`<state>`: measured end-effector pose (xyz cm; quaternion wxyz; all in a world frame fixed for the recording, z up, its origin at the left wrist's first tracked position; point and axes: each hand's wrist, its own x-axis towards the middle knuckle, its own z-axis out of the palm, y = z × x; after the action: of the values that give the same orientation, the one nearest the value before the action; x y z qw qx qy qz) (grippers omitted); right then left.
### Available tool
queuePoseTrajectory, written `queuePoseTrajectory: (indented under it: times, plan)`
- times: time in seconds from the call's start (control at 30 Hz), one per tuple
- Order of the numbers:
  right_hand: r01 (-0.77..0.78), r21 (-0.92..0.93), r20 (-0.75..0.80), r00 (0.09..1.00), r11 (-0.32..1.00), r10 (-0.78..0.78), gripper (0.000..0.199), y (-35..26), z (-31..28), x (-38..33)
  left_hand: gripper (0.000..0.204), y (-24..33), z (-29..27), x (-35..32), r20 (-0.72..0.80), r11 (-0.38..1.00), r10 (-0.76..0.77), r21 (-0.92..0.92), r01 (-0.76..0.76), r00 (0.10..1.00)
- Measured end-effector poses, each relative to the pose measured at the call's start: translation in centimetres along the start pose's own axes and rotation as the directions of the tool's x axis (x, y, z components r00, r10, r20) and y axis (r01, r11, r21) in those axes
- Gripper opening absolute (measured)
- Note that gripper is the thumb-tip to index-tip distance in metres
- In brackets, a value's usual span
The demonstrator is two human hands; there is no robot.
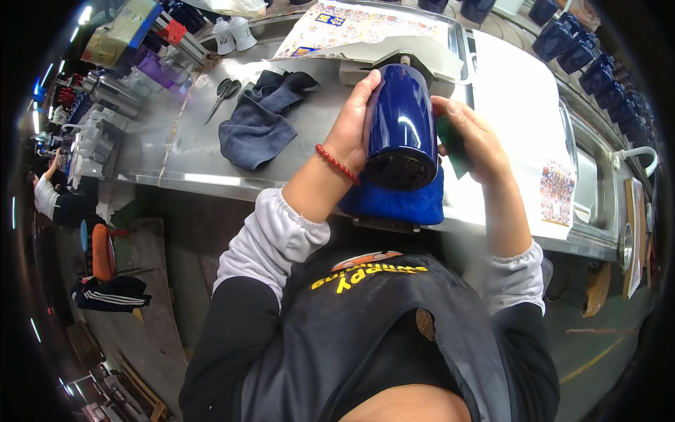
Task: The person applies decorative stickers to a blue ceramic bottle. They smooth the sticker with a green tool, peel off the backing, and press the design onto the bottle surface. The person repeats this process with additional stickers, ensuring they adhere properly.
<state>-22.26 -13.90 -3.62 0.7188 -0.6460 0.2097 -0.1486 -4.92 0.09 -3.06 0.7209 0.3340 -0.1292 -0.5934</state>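
A tumbler [401,126] lies on its side on a folded cloth pad [404,200] at the near edge of a metal workbench [176,151]. The left hand [351,123] is on its left, the right hand [474,137] on its right. Left of them lies a crumpled cloth [260,119], with scissors [223,95] further left. More tumblers [590,63] line the far right.

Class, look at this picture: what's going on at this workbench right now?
A person at a metal bench holds a glossy dark blue cup on its side over a blue cloth pad. The left hand grips the cup's side; the right hand presses a dark green piece against it. Scissors and a grey rag lie to the left, more blue cups at the far right.
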Motion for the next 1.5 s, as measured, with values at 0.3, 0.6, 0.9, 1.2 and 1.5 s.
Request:
queuePoseTrajectory:
  times: [0.3, 0.6, 0.9, 1.2, 1.5]
  plan:
    - [0.366, -0.505, 0.068, 0.920, 0.782, -0.387, 0.055, 0.9, 2.7, -4.0, 0.041, -0.4, -0.5, -0.6, 0.055, 0.996, -0.002, 0.090, -0.003, 0.998]
    - [0.337, -0.565, 0.029, 0.920, 0.753, -0.391, 0.048, 1.5, 3.1, -4.3, 0.036, -0.6, -0.1, -0.1, -0.089, 0.912, 0.223, 0.370, -0.175, 0.971]
    - [0.349, -0.729, -0.008, 0.856, 0.589, -0.517, 0.042, 3.4, -2.6, -9.3, 0.040, -0.3, -1.1, 1.5, 0.082, 0.833, 0.193, 0.514, -0.207, 0.978]
    - [-0.189, -0.631, -0.583, 0.755, 0.753, -0.299, 0.041, -0.2, -13.3, -21.5, 0.042, -2.5, 3.3, -3.9, 0.610, -0.367, 0.493, 0.792, -0.488, 0.621]
    - [-0.035, -0.810, -0.455, 0.668, 0.586, -0.589, 0.045, 3.7, -14.7, -21.5, 0.039, -13.3, 9.7, -2.2, 0.649, -0.560, -0.198, 0.540, -0.628, 0.735]
